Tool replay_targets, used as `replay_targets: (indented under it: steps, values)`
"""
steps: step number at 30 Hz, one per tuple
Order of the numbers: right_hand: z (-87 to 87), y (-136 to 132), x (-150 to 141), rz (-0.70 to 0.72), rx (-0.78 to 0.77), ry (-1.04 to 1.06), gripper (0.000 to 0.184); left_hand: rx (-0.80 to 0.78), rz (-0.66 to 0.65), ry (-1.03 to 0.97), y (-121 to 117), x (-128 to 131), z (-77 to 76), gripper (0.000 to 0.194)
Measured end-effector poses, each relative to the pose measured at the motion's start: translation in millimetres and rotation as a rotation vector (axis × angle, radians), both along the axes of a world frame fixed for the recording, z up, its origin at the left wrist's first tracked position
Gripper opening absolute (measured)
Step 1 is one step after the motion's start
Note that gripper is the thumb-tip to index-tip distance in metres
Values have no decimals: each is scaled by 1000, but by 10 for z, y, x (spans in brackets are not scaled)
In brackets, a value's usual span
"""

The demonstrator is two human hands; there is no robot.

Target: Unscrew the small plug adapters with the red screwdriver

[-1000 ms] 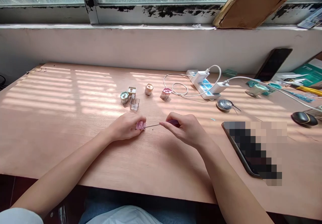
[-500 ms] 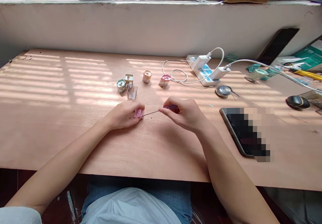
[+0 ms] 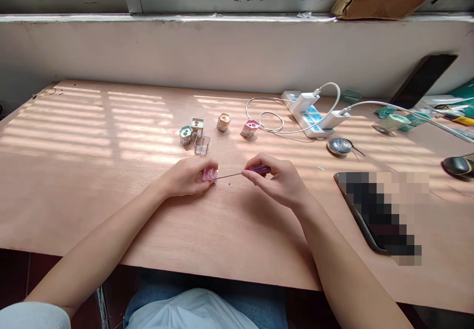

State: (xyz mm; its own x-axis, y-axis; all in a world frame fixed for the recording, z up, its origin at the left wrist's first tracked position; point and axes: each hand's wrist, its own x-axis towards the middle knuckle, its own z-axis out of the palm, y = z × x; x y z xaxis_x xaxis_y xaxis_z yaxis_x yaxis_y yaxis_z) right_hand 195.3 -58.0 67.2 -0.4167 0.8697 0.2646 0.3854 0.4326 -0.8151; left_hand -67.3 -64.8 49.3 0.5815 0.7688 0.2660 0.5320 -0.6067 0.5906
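My left hand is closed on the pink top of a pencil sharpener, holding it just above the table. In my right hand is a screwdriver with a dark purple handle, its thin shaft pointing left. The shaft's tip meets the right side of the pink sharpener top; the exact contact is too small to make out. A tiny dark bit, perhaps a screw, lies below the shaft. Beyond my left hand stands a clear plastic container, open at the top.
Two-hole pencil sharpeners stand behind my hands: green, yellow, orange and pink. A power strip with white cables, a computer mouse and a phone lie to the right.
The whole view has shifted, so the table things appear slightly lower and farther right. Both hands keep their holds, with the screwdriver still at the pink sharpener top.
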Motion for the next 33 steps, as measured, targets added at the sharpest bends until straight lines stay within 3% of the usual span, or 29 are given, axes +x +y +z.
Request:
replay_targets:
  steps: [6,12,33]
  values:
    - [-67,56,-42,-147,-105,322,41,-169,137,-321,30,-94,-66,26]
    - [-199,96,-54,-108,-136,394,33,-217,213,-502,33,-66,-73,24]
    - [-356,148,-50,-109,-124,278,32,-124,197,-443,44,-52,-102,26]
